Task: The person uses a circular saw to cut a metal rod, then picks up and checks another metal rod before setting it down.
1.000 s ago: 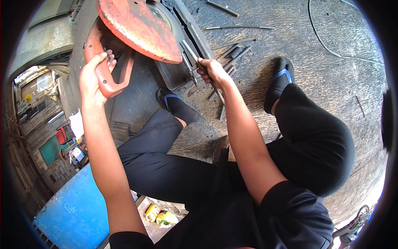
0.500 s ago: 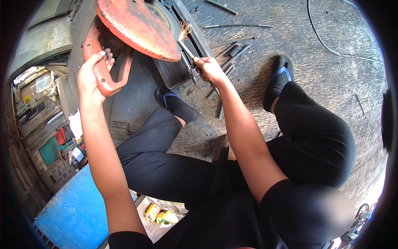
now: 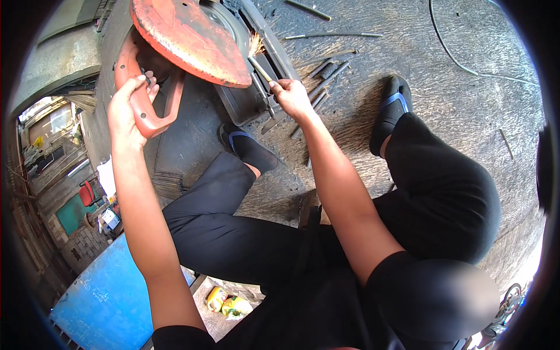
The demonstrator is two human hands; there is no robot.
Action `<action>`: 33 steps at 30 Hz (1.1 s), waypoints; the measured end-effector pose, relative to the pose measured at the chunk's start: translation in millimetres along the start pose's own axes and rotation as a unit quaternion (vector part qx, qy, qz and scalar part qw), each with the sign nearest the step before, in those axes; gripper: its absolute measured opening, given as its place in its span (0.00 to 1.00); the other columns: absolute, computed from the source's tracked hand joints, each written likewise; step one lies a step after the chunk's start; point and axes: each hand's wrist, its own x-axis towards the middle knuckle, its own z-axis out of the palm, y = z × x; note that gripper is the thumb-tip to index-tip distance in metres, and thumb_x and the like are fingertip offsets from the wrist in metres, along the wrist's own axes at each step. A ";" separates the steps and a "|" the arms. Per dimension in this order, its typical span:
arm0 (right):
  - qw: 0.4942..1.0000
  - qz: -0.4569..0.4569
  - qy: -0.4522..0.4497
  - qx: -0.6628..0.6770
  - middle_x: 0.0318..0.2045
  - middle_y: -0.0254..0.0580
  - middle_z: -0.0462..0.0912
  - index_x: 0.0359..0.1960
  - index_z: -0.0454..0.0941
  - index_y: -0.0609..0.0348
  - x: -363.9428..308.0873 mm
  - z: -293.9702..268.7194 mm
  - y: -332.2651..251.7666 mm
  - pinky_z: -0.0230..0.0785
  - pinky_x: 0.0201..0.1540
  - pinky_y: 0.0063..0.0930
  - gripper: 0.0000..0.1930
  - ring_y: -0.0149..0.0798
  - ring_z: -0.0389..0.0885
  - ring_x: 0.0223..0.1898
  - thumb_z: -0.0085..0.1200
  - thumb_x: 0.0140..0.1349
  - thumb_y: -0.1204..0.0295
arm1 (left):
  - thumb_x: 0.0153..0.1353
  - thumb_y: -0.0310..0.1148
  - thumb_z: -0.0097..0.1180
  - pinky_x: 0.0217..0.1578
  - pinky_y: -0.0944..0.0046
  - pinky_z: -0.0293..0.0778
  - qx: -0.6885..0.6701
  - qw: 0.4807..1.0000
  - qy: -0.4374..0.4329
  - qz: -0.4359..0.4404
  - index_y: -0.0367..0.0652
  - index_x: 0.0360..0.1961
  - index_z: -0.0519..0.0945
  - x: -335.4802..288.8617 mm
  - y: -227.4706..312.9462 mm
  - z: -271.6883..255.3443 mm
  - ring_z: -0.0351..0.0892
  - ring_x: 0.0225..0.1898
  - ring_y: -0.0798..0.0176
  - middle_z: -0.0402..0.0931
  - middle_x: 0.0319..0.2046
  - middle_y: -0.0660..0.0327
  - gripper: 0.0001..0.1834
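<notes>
My left hand is wrapped round the orange D-shaped handle of a cut-off saw. The saw's worn orange blade guard covers much of the grey disc. Between my right thumb and fingers is a thin metal rod, its far end against the disc's edge, where orange sparks fly off. My right hand is closed on the rod's near end, just right of the saw's dark base.
Several cut rods and tubes lie on the wet-looking floor right of the saw. A cable curves across the far right. My feet in blue-strapped sandals flank the work. A blue panel and yellow packets are at the lower left.
The rod shows less length beyond my right hand, which has shifted slightly left. Sparks continue at the disc. My left hand keeps its hold on the handle.
</notes>
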 end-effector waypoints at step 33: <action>0.891 -0.112 -0.005 -0.441 0.38 0.59 0.81 0.36 0.81 0.64 104.4 -88.9 -107.8 0.73 0.47 0.46 0.20 0.59 0.81 0.41 0.46 0.60 0.58 | 0.55 0.25 0.56 0.51 0.60 0.73 0.001 0.999 -0.028 0.037 0.31 0.54 0.68 1.1 -3.3 -3.0 0.76 0.46 0.57 0.75 0.44 0.50 0.24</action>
